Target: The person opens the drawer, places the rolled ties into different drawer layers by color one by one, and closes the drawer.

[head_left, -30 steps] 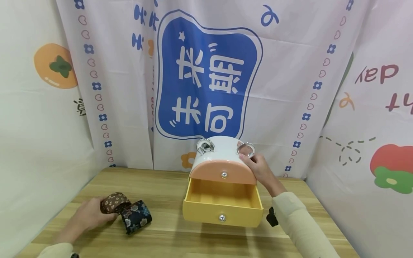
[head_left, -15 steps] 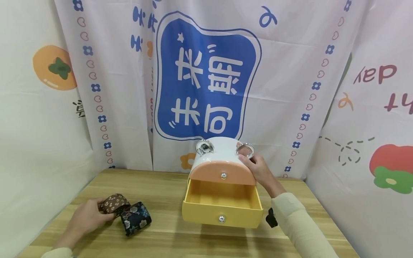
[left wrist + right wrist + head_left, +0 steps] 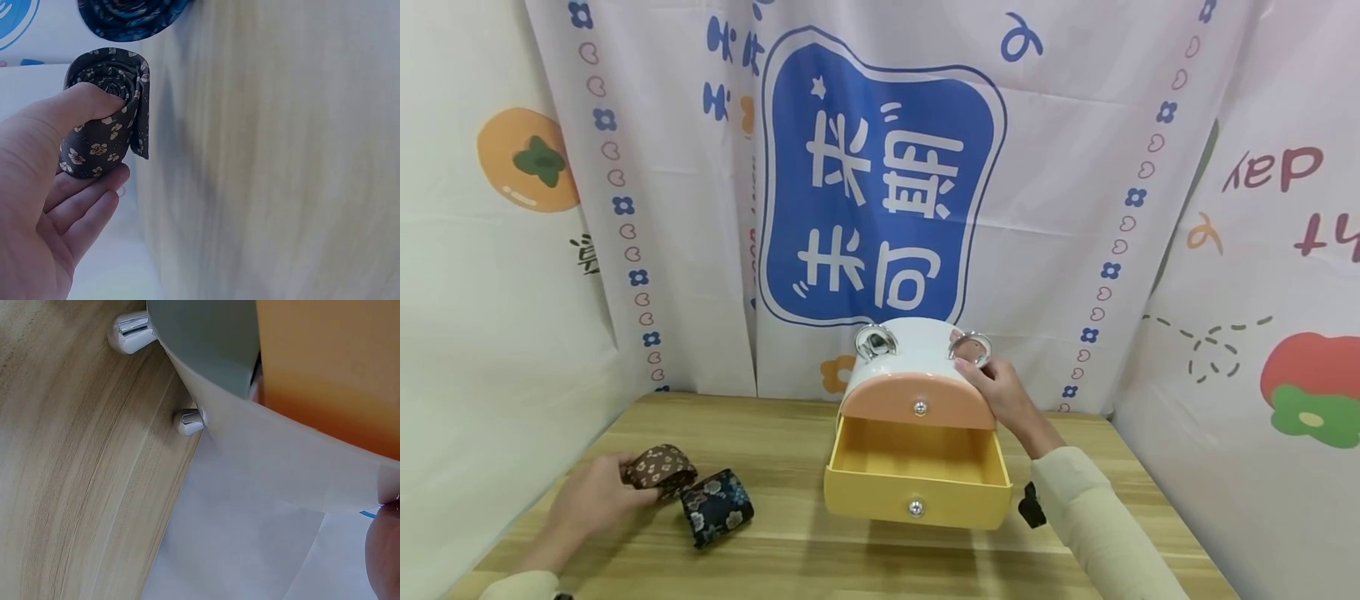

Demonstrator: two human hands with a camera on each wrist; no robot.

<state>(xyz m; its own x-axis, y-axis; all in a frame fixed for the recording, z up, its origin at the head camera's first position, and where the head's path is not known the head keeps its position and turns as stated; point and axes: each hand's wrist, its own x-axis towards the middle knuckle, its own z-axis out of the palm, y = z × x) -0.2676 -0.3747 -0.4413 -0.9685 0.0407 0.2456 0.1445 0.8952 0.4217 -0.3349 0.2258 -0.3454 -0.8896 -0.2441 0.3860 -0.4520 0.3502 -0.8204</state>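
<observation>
My left hand (image 3: 597,497) pinches a rolled brown necktie (image 3: 660,468) with a small flower print, thumb on its coiled end in the left wrist view. To its right on the wooden table lies a rolled navy floral necktie (image 3: 718,508), partly visible at the top of the left wrist view. My right hand (image 3: 1006,402) holds the upper right side of a small white drawer cabinet (image 3: 913,346), thumb beside its silver ring (image 3: 972,348). The yellow lower drawer (image 3: 880,500) is pulled out with nothing inside; the orange upper drawer (image 3: 880,402) is closed.
A small black object (image 3: 1032,507) shows beside the right sleeve (image 3: 1093,521). White printed cloth (image 3: 1052,208) hangs behind the table and along both sides. Silver feet (image 3: 189,422) stand under the cabinet in the right wrist view.
My left hand has shifted slightly left with the brown necktie, away from the navy one. The navy necktie, cabinet, drawers and right hand stay in place.
</observation>
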